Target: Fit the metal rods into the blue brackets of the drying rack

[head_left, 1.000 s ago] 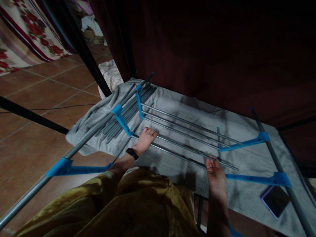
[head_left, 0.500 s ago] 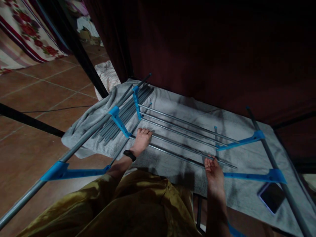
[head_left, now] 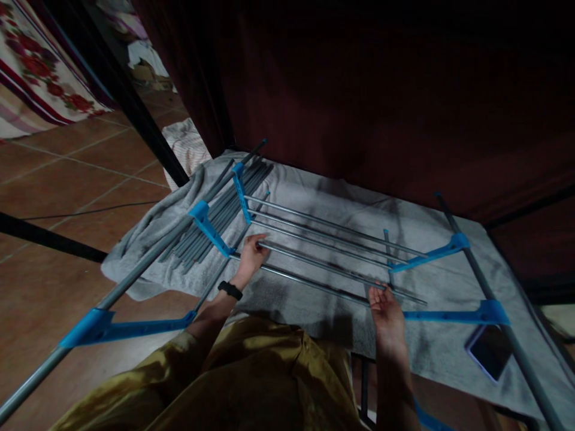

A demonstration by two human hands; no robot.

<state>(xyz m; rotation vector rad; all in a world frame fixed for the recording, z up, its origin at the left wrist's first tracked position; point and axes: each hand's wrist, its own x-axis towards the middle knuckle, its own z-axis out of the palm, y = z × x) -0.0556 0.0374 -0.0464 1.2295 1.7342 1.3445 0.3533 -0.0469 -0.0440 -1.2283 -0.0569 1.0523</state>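
A thin grey metal rod point(head_left: 314, 263) slants across the middle of the view. My left hand point(head_left: 253, 258) is closed on its left end, the wrist wearing a black band. Near the other end, my right hand point(head_left: 384, 308) has curled fingers around the rod, whose tip sticks out past them. A rack frame of thicker grey poles point(head_left: 148, 263) and blue plastic brackets point(head_left: 211, 230) surrounds both hands. Several rods point(head_left: 309, 221) run across it behind the held one. A lower rod point(head_left: 309, 282) passes in front, leading from a left bracket toward my right hand.
Several loose grey rods point(head_left: 224, 209) lie in a bundle on the grey blanket point(head_left: 305, 179) at left. A phone point(head_left: 489, 352) rests on the blanket at right. Dark red cloth point(head_left: 359, 108) hangs behind. A black bar point(head_left: 54, 239) crosses the left side over the tiled floor.
My left hand has shifted its grip to the rod's left end, with that end now showing at its fingers. My right hand stays at nearly the same place on the rod. The view has turned slightly.
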